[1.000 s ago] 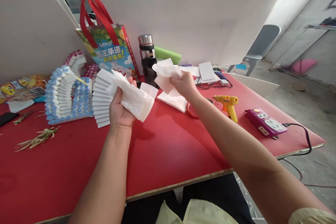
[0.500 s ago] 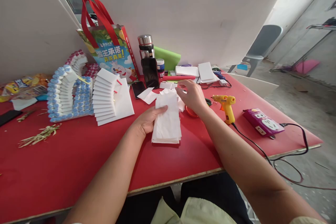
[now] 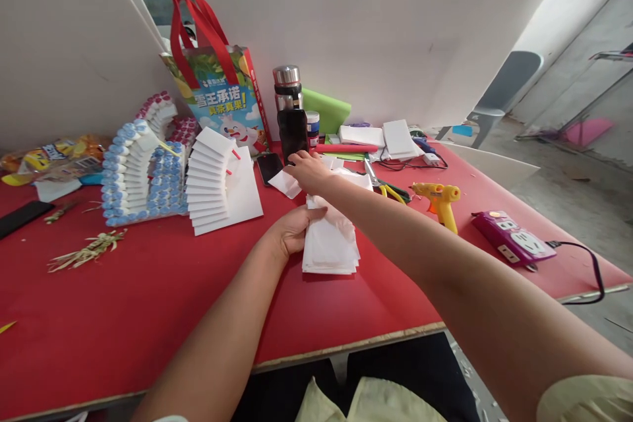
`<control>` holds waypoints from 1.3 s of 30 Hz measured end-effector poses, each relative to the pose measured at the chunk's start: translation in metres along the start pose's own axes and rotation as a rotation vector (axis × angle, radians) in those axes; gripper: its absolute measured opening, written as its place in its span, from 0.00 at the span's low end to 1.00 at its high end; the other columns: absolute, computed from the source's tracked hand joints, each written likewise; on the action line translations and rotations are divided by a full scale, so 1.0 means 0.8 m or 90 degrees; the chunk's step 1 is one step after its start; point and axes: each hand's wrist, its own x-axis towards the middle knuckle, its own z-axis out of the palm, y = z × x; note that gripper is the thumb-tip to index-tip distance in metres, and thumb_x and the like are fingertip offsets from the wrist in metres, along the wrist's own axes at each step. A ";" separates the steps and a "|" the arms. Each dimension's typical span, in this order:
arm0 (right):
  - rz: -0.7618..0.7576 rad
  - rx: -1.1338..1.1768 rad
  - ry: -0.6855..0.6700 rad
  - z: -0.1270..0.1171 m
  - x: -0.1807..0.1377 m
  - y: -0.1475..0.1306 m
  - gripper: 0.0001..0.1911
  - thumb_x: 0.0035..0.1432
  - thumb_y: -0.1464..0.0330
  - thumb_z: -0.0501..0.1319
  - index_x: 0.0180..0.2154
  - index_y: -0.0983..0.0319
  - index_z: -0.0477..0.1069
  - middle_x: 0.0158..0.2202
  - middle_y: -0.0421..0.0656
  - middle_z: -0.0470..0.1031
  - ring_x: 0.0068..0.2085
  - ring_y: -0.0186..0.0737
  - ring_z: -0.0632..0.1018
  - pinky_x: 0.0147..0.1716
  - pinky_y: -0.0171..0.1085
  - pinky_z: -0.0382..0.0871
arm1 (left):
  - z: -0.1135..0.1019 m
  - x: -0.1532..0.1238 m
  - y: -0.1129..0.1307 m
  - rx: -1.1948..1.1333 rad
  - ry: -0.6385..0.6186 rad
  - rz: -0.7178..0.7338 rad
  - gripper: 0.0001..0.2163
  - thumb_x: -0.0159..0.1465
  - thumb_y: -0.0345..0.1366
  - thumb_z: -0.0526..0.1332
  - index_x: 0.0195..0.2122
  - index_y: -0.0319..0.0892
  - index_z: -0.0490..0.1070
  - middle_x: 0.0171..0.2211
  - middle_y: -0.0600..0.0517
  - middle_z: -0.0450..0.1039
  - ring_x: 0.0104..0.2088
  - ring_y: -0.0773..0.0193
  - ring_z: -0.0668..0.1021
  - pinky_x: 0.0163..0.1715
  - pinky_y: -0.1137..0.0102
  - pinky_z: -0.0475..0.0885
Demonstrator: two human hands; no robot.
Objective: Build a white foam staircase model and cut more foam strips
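Note:
My left hand (image 3: pixel 295 229) is closed on the near-left side of a stack of thin white paper sheets (image 3: pixel 330 254), thumb on top. The stack hangs just over or rests on the red table; its lower edges are slightly uneven. Across its far end reaches my right hand (image 3: pixel 311 173), palm down with fingers stretched to the left. Its fingertips are at a loose white paper piece (image 3: pixel 284 183), and whether they touch it I cannot tell. More white paper (image 3: pixel 355 178) lies partly hidden behind the right forearm.
A black phone (image 3: pixel 270 169), steel flask (image 3: pixel 287 86) and printed bag (image 3: pixel 225 95) stand or lie beyond. Folded white and blue pieces (image 3: pixel 143 175) are at left. On the right are yellow-handled scissors (image 3: pixel 393 192), a yellow glue gun (image 3: pixel 442 201) and a purple power strip (image 3: pixel 514 237).
My right hand has moved left and away from me, from above the stack's far right to the loose paper by the phone. My left hand still holds the stack. The view has shifted slightly.

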 end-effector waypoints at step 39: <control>0.285 0.936 0.014 -0.040 -0.155 0.012 0.27 0.49 0.64 0.69 0.52 0.57 0.70 0.21 0.32 0.68 0.18 0.30 0.65 0.16 0.30 0.57 | -0.008 0.006 0.026 -0.104 0.063 0.294 0.20 0.67 0.33 0.54 0.59 0.34 0.69 0.51 0.38 0.78 0.51 0.46 0.80 0.55 0.51 0.72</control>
